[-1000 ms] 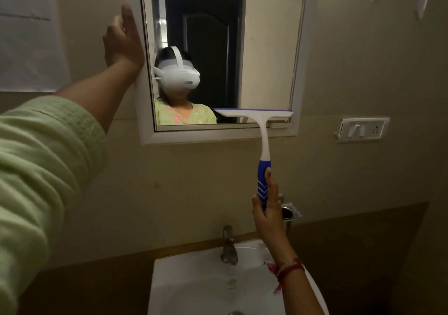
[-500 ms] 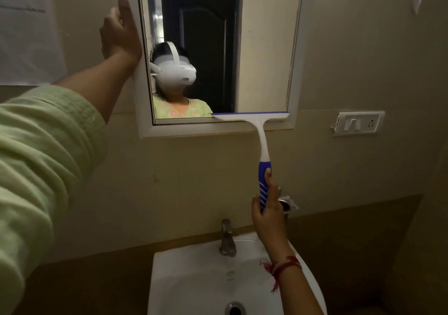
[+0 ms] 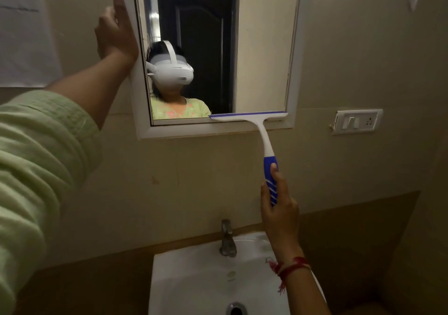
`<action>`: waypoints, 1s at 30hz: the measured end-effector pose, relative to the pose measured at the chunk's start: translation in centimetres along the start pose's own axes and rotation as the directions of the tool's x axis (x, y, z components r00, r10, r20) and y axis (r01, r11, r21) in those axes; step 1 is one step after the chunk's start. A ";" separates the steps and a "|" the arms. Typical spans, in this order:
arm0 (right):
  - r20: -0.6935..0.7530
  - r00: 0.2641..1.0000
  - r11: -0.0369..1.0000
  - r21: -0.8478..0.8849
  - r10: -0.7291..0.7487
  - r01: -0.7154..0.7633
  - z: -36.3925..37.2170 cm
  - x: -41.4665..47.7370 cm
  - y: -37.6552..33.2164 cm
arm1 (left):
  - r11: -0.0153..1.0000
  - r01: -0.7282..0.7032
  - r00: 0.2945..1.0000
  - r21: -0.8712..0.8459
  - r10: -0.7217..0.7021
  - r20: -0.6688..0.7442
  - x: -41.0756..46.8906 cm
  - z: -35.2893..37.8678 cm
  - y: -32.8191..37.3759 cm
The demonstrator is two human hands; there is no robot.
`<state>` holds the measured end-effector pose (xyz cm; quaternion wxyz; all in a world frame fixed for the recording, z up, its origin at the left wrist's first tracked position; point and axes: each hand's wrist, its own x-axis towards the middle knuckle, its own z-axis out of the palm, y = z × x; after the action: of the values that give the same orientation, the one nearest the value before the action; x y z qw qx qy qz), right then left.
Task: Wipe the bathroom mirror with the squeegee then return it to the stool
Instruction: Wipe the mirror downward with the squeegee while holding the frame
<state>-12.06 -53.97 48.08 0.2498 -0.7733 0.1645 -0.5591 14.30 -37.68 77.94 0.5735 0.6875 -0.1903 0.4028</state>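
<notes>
In the lower right of the frame, the right hand [image 3: 278, 203] grips the blue handle of the squeegee [image 3: 263, 135], with its fingers curled round the grip and the thumb laid up along it. The squeegee rises from the hand, up and slightly to the left. Its white neck ends in a blade that lies level along the bottom edge of the mirror [image 3: 261, 47], on the right half of the glass and just above the lower frame. In the upper left, the left hand [image 3: 116, 33] holds nothing. Its fingers are straight and point up, and it presses flat against the left side of the mirror frame, with the green sleeve [image 3: 36, 169] filling the left edge. Below the right hand are the white sink [image 3: 194, 278] and its tap [image 3: 227, 239]. A switch plate [image 3: 357, 121] sits on the wall to the right of the mirror.
</notes>
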 end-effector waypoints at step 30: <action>-0.017 0.977 0.774 0.613 0.213 -0.159 1.9 3.1 -8.2 | 0.996 -0.048 0.998 -0.079 0.044 -0.046 0.6 0.6 -0.6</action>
<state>-9.51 -48.47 54.75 0.5315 -0.6075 0.0622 -0.5870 15.34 -37.91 78.02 0.5953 0.6502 -0.2091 0.4232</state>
